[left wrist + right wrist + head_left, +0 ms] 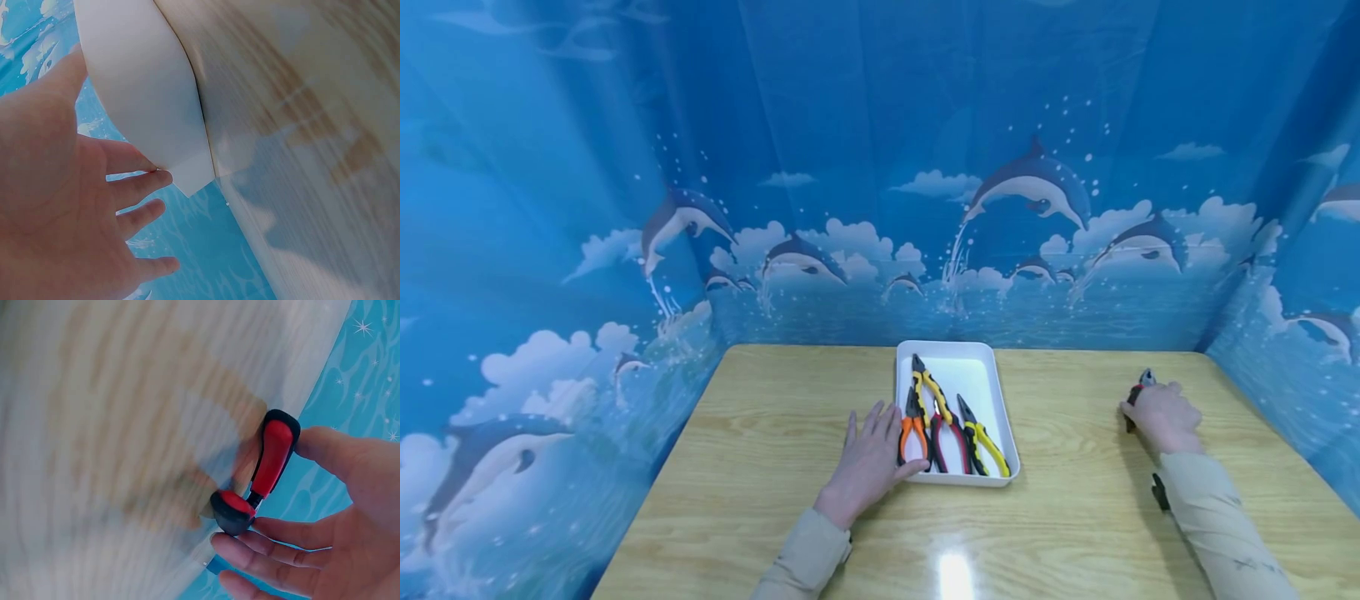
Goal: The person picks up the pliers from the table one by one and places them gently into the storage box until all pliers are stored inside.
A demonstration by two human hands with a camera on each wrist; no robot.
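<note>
My left hand (pixel 867 458) rests at the left side of a white tray (pixel 967 372), fingers spread and straight, thumb along its near edge. In the left wrist view the fingertips touch the outer wall of the tray (pixel 140 75). Inside lie orange-handled pliers (pixel 914 423), red-and-black-handled pliers (pixel 937 433), and two yellow-and-black pairs, one at the back (pixel 918 385), one at the right (pixel 972 423). Far to the right, my right hand (pixel 1165 414) holds pliers with red and black handles (pixel 275 450) between thumb and fingers, close to the tabletop.
The wooden table (pixel 1075 517) runs to a dolphin-printed blue curtain (pixel 865 167) behind and at both sides. A small dark thing (pixel 1161 492) shows at the right wrist. Bare wood lies between the tray and my right hand.
</note>
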